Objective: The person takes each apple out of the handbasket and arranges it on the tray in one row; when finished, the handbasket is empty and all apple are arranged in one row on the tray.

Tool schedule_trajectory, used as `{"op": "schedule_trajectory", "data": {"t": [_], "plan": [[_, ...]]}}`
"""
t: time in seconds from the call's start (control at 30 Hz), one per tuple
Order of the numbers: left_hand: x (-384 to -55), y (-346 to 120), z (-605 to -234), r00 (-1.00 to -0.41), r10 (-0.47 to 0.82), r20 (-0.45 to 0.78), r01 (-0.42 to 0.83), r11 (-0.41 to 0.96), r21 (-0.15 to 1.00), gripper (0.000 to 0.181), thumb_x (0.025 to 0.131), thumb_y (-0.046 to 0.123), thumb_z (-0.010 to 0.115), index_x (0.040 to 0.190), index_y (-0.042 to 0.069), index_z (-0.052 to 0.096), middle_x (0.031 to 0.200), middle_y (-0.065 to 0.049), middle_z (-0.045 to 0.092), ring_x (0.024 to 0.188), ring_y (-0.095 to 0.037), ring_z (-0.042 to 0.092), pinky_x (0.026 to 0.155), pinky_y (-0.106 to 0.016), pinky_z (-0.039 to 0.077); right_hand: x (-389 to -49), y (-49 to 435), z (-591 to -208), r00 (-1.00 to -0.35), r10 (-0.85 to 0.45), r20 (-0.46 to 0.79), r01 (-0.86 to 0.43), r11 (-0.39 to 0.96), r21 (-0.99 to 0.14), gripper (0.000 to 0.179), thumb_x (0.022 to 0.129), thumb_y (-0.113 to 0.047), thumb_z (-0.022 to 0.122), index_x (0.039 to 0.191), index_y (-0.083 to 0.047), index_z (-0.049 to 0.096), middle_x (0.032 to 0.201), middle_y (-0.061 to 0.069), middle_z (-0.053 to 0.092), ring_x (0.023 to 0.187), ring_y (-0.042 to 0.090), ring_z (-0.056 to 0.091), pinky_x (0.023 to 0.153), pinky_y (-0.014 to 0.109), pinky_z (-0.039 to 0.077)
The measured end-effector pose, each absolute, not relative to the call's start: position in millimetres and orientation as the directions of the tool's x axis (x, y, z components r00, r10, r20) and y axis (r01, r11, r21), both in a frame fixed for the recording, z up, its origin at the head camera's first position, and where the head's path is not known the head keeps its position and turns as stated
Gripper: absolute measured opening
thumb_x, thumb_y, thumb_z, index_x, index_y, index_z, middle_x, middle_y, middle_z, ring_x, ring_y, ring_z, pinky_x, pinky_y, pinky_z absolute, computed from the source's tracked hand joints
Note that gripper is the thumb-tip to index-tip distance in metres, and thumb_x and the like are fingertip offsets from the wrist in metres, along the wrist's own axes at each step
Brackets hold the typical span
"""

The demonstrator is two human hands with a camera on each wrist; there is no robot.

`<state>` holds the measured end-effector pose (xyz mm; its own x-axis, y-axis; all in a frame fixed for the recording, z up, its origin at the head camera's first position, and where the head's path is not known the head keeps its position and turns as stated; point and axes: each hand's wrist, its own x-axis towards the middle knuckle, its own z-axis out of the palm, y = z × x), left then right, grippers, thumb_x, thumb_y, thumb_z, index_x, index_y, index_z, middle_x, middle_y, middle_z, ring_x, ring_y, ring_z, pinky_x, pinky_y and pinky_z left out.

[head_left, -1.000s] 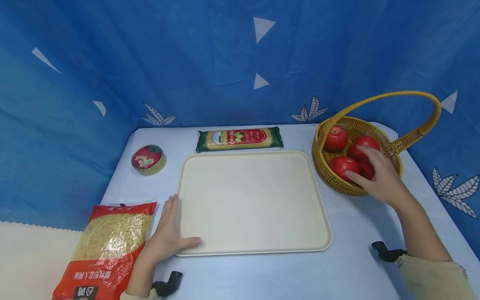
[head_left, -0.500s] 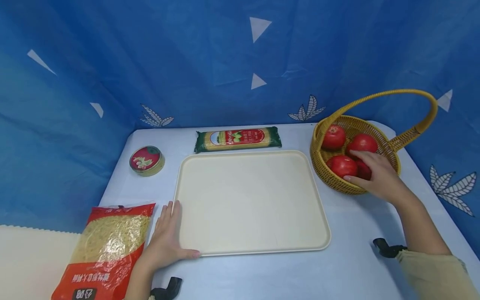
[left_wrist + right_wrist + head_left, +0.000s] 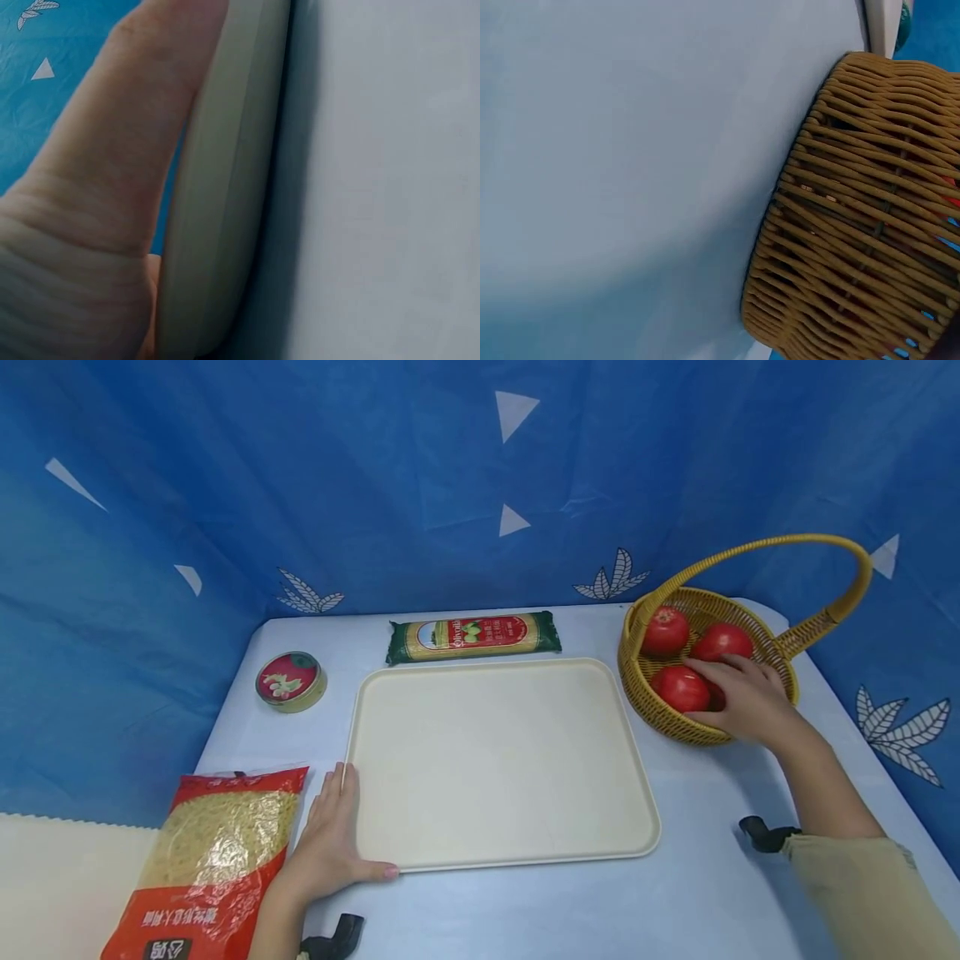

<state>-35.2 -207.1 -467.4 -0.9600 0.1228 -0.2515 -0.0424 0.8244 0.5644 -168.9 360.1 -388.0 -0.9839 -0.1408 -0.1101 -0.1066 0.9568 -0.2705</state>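
Observation:
My left hand [image 3: 326, 843] rests against the left end of the cream tray [image 3: 502, 760], fingers straight along the rim and thumb at the near-left corner. In the left wrist view, part of that hand lies beside the tray edge [image 3: 217, 187]. My right hand [image 3: 750, 702] reaches into the yellow wicker basket [image 3: 660, 718], its thumb and fingers curved round a red round fruit [image 3: 678, 689] at the front. Another red fruit is mostly hidden under this hand. Two more red fruits sit behind. The right wrist view shows the basket wall [image 3: 855, 210] but neither hand nor grip.
Behind the tray lies a spaghetti packet [image 3: 474, 637]. A round tin [image 3: 291, 682] stands at the back left, and a red pasta bag [image 3: 217, 852] lies at the left front. The basket's tall handle [image 3: 787, 539] arches over its back right side.
My right hand has moved left within the basket, from over the right-hand fruits to the front one. My left hand has slid slightly toward me along the tray. The view has shifted slightly.

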Motion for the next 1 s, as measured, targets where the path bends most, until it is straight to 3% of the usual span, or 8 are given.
{"op": "schedule_trajectory", "data": {"t": [0.23,0.6,0.73,0.87,0.93,1.0], "plan": [[-35,-208,-468,-0.958,0.111,-0.264,-0.064,0.814,0.577,0.166,0.041,0.069,0.09,0.159,0.009,-0.01,0.167,-0.018,-0.007,0.154,-0.041,-0.004,0.12,-0.067,0.009,-179,352,-391,-0.982,-0.159,-0.1,-0.131,0.961,-0.243,0.095,0.066,-0.032,0.092,0.145,-0.01,0.044,0.141,0.031,0.044,0.137,0.051,0.022,0.106,0.074,0.01],[-35,-205,-465,-0.956,0.11,-0.272,-0.068,0.818,0.571,0.166,0.041,0.07,0.089,0.159,0.008,-0.009,0.167,-0.019,-0.006,0.154,-0.042,-0.003,0.119,-0.068,0.008,-174,353,-394,-0.994,-0.077,0.073,-0.099,0.92,-0.38,0.094,0.066,-0.029,0.093,0.142,-0.005,0.043,0.14,0.028,0.045,0.129,0.049,0.031,0.099,0.07,0.019],[-36,-205,-465,-0.956,0.109,-0.272,-0.067,0.822,0.565,0.165,0.041,0.07,0.089,0.159,0.009,-0.009,0.167,-0.019,-0.005,0.154,-0.042,-0.002,0.119,-0.068,0.009,-166,353,-390,-0.991,-0.003,0.131,-0.064,0.881,-0.468,0.098,0.07,-0.029,0.09,0.149,-0.006,0.036,0.144,0.028,0.042,0.129,0.049,0.033,0.097,0.072,0.031],[-36,-205,-466,-0.957,0.111,-0.267,-0.063,0.822,0.565,0.165,0.041,0.069,0.09,0.159,0.009,-0.009,0.167,-0.018,-0.005,0.154,-0.042,-0.001,0.119,-0.068,0.009,-158,350,-385,-0.978,0.045,0.201,-0.079,0.82,-0.567,0.097,0.071,-0.019,0.09,0.15,-0.009,0.035,0.147,0.023,0.041,0.131,0.045,0.037,0.089,0.074,0.045],[-36,-206,-466,-0.959,0.112,-0.261,-0.06,0.82,0.569,0.165,0.041,0.069,0.09,0.159,0.009,-0.009,0.167,-0.018,-0.005,0.154,-0.042,-0.001,0.119,-0.068,0.009,-154,347,-383,-0.97,0.056,0.236,-0.1,0.793,-0.601,0.095,0.07,-0.015,0.09,0.149,-0.013,0.037,0.147,0.017,0.041,0.132,0.04,0.04,0.091,0.064,0.052],[-36,-206,-466,-0.961,0.115,-0.253,-0.054,0.816,0.575,0.166,0.04,0.069,0.09,0.159,0.008,-0.008,0.167,-0.019,-0.004,0.154,-0.042,-0.002,0.119,-0.068,0.009,-150,342,-380,-0.961,0.067,0.269,-0.12,0.775,-0.621,0.094,0.069,-0.013,0.091,0.148,-0.016,0.04,0.146,0.012,0.042,0.132,0.034,0.04,0.092,0.037,0.057]]}}
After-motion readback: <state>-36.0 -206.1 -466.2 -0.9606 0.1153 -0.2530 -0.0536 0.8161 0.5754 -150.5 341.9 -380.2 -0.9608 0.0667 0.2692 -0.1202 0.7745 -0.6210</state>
